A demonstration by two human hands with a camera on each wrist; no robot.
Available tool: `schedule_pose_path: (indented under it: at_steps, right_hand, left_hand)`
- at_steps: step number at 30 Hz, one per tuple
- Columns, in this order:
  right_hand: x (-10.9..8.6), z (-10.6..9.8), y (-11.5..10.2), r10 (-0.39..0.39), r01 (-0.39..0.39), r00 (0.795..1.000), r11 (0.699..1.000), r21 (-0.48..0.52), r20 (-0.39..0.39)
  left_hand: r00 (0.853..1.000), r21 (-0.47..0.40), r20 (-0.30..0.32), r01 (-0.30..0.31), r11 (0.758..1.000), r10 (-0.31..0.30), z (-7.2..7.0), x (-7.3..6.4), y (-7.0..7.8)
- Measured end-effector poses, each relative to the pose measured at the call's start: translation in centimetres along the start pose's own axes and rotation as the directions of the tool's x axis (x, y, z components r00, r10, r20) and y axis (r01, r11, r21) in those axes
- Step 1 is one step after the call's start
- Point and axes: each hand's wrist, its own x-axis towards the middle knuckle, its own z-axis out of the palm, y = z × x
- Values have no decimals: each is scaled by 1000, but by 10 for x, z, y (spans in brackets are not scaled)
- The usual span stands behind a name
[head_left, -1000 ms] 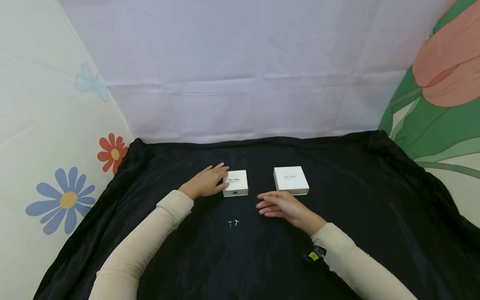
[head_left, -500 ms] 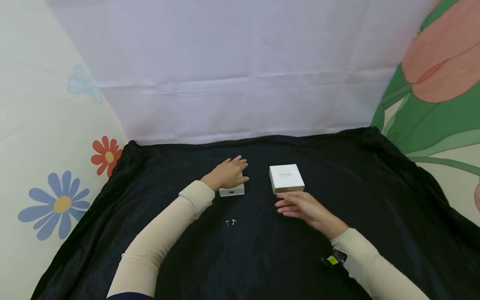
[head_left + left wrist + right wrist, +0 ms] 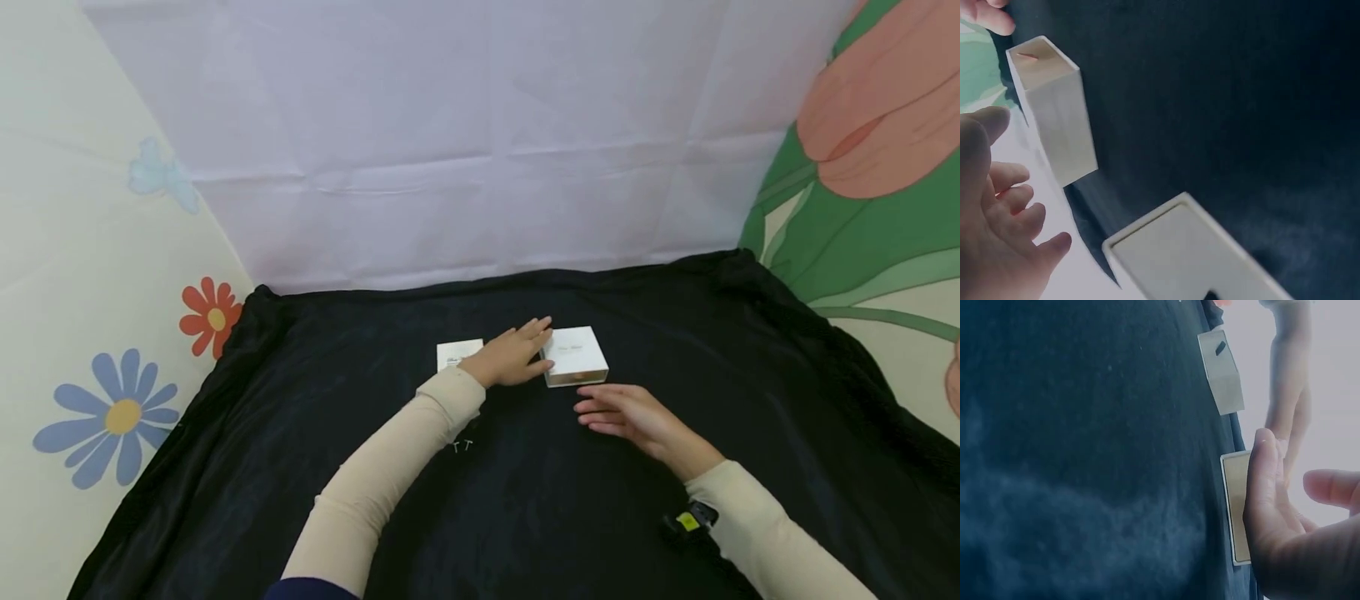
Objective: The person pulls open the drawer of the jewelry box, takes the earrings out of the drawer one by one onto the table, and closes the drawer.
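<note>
Two flat white boxes with small lettering lie on the black cloth. My left hand is stretched flat over the gap between them, its fingertips overlapping the left edge of the right box in the head view. Its wrist partly covers the left box, whose front bears a dark tab in the right wrist view. Just in front of the right box, my right hand hovers with fingers loosely extended and nothing in its grasp. Two tiny T-shaped metal pieces lie beside the left forearm.
The black cloth spreads over the whole table, bunched at its back corners. Behind it hangs a pale lilac backdrop. Flower-printed walls stand at both sides. A black band with a yellow-green tag is on the right wrist.
My left hand has passed rightward from the left box to the edge of the right box. The right hand has shifted right, below the right box. Boxes and metal pieces stay put.
</note>
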Motion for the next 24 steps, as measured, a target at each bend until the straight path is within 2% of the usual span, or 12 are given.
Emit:
schedule_pose_path:
  at_steps: [7, 13, 24]
  right_hand:
    - [-1, -7, 0, -7, 8, 1000, 999, 39, -26]
    - [0, -8, 3, 0, 2, 999, 998, 63, -36]
    - [3, -10, 3, 17, -14, 999, 998, 62, -48]
  left_hand:
    - [997, -42, 25, 69, 997, -68, 10, 13, 3]
    - [995, -35, 57, 87, 996, -85, 12, 13, 7]
    - [996, -18, 63, 66, 998, -64, 11, 12, 9]
